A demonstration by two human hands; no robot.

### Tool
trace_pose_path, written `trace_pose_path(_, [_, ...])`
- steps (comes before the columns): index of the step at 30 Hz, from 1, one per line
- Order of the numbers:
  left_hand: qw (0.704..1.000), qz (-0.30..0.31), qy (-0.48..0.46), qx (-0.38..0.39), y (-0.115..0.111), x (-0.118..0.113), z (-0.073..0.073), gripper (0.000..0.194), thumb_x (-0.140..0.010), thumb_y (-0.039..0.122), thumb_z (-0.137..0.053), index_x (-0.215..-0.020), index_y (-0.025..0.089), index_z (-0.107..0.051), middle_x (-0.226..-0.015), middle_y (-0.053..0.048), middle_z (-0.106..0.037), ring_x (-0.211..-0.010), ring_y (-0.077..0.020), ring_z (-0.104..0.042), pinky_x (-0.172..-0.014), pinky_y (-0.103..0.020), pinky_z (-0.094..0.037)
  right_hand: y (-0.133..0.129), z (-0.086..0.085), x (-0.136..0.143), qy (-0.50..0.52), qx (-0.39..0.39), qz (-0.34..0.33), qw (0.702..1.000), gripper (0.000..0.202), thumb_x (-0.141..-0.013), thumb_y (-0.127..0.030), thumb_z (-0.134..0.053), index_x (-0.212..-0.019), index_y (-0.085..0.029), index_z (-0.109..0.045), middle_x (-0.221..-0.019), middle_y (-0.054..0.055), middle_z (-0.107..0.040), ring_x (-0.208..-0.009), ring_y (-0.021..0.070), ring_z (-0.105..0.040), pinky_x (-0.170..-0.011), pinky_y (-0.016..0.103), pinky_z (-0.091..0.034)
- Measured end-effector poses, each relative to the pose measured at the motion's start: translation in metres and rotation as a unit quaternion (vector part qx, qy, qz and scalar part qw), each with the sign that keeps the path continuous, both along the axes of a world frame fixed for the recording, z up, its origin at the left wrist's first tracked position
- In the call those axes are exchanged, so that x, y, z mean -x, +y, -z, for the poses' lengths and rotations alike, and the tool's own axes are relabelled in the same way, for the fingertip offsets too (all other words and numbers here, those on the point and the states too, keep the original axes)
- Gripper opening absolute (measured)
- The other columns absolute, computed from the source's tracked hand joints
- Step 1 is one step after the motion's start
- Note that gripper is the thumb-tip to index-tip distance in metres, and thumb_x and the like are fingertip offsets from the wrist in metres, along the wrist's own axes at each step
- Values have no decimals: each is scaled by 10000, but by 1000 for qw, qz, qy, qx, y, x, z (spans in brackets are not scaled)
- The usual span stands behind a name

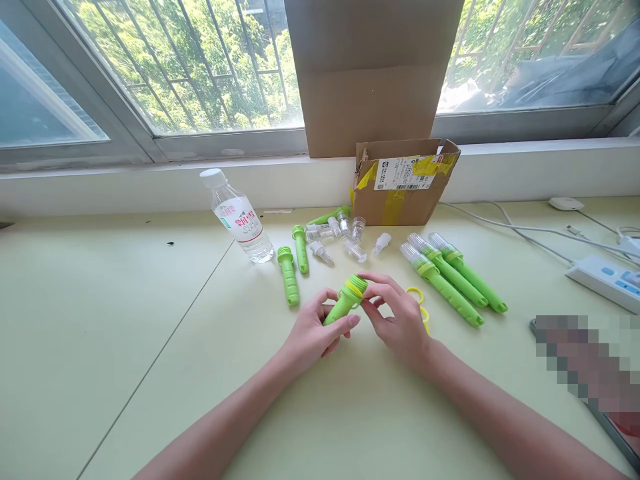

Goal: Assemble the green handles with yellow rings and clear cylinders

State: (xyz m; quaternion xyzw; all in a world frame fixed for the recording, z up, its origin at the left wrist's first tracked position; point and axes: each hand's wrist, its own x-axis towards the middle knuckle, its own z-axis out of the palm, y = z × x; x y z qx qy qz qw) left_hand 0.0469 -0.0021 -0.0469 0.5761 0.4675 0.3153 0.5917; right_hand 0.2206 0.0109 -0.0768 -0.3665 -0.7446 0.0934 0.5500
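Observation:
My left hand (323, 329) is wrapped round a green plastic tube handle (342, 306), which tilts with its threaded end up and to the right. A yellow ring (355, 288) sits round the neck below the threads. My right hand (395, 310) pinches at that ring, thumb and fingers together at the neck's right side; its fingertips are partly hidden. Beside the right wrist lie several loose yellow rings (425, 312). Two more green handles (289, 277) (301, 249) lie beyond my left hand. Clear ribbed caps (355, 250) and white cone-shaped pieces (381, 243) are scattered past my hands.
On the right lie three green sticks with clear caps (453, 283). A water bottle (239, 217) stands at the back left. A cardboard box (400, 193) stands against the wall. Cables, a power strip (603, 281) and a blurred phone-like slab (590, 393) occupy the right side.

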Motion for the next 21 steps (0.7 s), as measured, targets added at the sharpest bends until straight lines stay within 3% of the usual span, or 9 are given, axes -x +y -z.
trace_pose_path(6, [999, -34, -12, 5, -1, -2, 2, 352, -795, 436, -670, -813, 218, -394, -642, 39, -631, -373, -66, -467, -345, -165, -329, 0, -1, 1, 6, 5, 6, 1000, 165, -842, -69, -553, -916, -216, -539, -1104, 104, -657, -723, 132, -675, -549, 257, -583])
trace_pose_path(12, [999, -42, -7, -5, -2, -4, 0, 296, -800, 431, -663, -815, 165, -532, -756, -44, -698, -509, -115, -604, -432, -201, -437, -1, 1, 1, 9, 6, 13, 1000, 155, -837, -83, -556, -915, -216, -536, -1089, 95, -661, -638, 110, -652, -530, 252, -577])
trace_pose_path(19, [999, -19, -15, -25, -1, -4, -3, 314, -839, 453, -600, -903, 148, -636, -849, -71, -690, -654, -154, -637, -516, -228, -469, -1, 1, 0, 4, 3, 20, 1000, 137, -857, -98, -547, -916, -222, -542, -1105, 94, -658, -668, 112, -653, -546, 259, -582])
trace_pose_path(21, [999, -9, -8, -34, -1, -4, -3, 325, -866, 459, -558, -860, 147, -647, -768, -51, -663, -613, -137, -604, -510, -220, -444, -1, 1, 0, 4, 0, 23, 1000, 134, -863, -103, -542, -916, -225, -543, -1100, 92, -659, -705, 123, -664, -549, 259, -584])
